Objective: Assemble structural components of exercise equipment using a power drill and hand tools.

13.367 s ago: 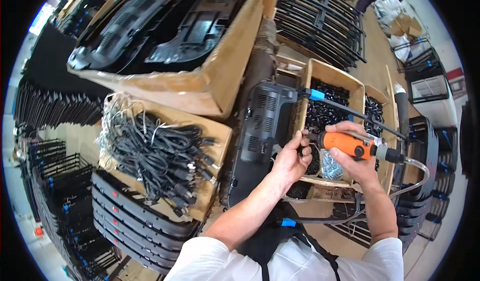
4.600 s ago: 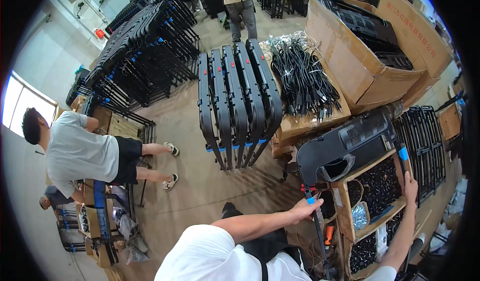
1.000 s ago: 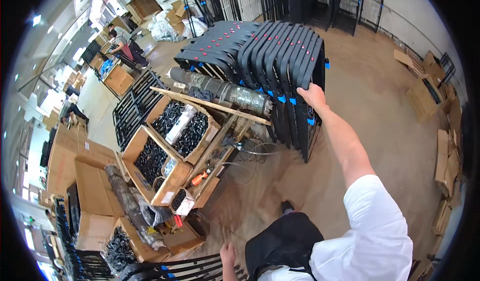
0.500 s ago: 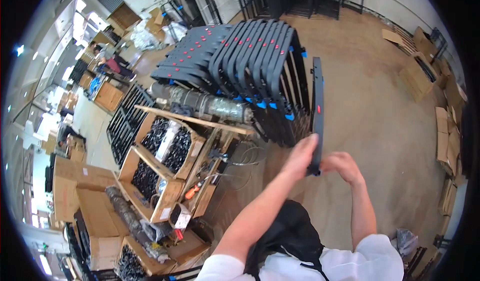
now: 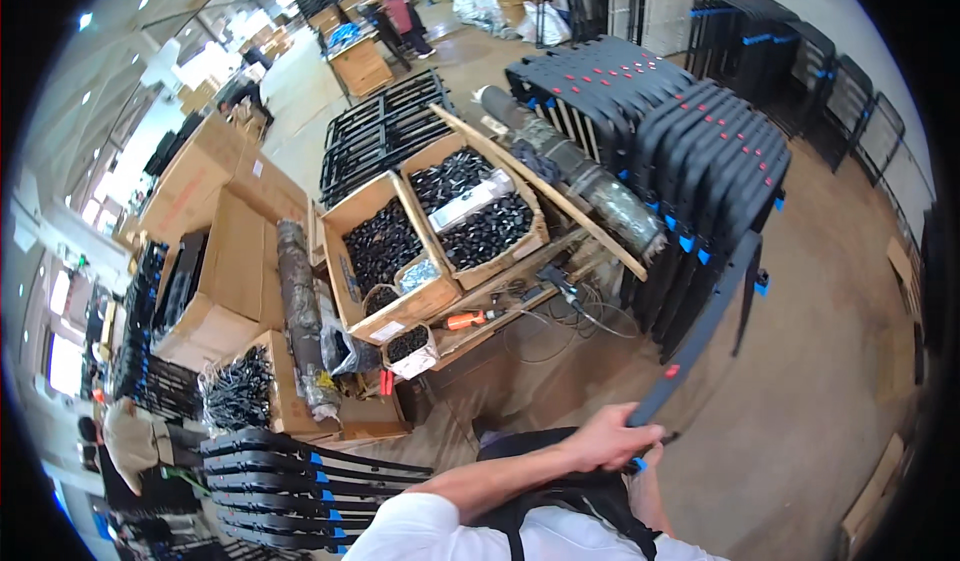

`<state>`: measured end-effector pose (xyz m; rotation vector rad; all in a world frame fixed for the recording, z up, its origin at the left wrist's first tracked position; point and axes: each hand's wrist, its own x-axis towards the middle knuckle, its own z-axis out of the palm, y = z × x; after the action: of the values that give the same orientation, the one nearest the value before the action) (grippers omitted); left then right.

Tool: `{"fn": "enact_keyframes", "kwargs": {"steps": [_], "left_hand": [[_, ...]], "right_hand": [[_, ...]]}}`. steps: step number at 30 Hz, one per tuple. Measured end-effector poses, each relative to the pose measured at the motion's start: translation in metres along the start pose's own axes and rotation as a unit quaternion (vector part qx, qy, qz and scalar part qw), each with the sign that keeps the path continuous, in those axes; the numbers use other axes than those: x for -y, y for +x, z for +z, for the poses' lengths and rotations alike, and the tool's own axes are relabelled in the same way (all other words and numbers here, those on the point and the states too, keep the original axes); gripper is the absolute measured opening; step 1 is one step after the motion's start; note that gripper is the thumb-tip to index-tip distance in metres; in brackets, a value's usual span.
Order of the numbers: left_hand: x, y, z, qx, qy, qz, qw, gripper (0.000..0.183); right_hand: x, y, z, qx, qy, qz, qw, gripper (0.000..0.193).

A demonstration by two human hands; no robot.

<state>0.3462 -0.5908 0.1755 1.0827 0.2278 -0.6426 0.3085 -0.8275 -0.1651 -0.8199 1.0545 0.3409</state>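
My left hand (image 5: 608, 437) is closed round the near end of a long black frame (image 5: 698, 336), which has a red spot on its side and blue pieces on it. The frame slants away from me to the upper right, its far end beside a row of similar black frames (image 5: 705, 151) with red spots and blue clips. My right hand (image 5: 650, 461) is below the left one at the same near end, mostly hidden behind the frame and the left hand. Its fingers do not show clearly.
On a wooden stand, two boxes (image 5: 437, 296) hold small black parts, with an orange-handled tool (image 5: 466, 319) beside them. A wrapped roll (image 5: 600, 196) lies behind. More black frames (image 5: 270, 491) are stacked at the lower left, near cartons (image 5: 245, 261). A person (image 5: 397, 11) stands far off.
My view has swung left, bringing the lower-left stack in. The held frame, upright before, now slants toward me, its near end closer to my body. My right hand has moved below the left.
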Motion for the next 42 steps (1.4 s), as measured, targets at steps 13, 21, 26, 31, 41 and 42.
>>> {"fn": "enact_keyframes", "kwargs": {"steps": [13, 21, 26, 31, 41, 42], "left_hand": [[0.062, -0.264, -0.381, -0.669, -0.038, 0.298, 0.68, 0.019], [0.126, -0.385, -0.534, -0.766, -0.1, 0.208, 0.6, 0.02], [0.131, -0.38, -0.569, -0.777, -0.005, 0.12, 0.618, 0.025], [0.178, -0.409, -0.583, -0.827, 0.126, 0.042, 0.546, 0.04], [0.103, -0.335, -0.566, -0.806, 0.323, -0.202, 0.454, 0.052], [0.104, -0.358, -0.548, -0.828, 0.348, -0.213, 0.384, 0.053]], "right_hand": [[0.242, -0.133, 0.192, 0.172, -0.081, -0.39, 0.901, 0.021], [0.114, -0.187, 0.484, 0.307, -0.321, -0.338, 0.829, 0.016], [0.089, -0.142, 0.541, 0.206, -0.372, -0.328, 0.844, 0.014], [0.033, -0.082, 0.553, 0.277, -0.34, -0.131, 0.889, 0.016], [0.048, 0.14, 0.469, 0.186, -0.71, -0.358, 0.576, 0.039], [0.01, 0.125, 0.496, 0.151, -0.759, -0.41, 0.483, 0.042]]}}
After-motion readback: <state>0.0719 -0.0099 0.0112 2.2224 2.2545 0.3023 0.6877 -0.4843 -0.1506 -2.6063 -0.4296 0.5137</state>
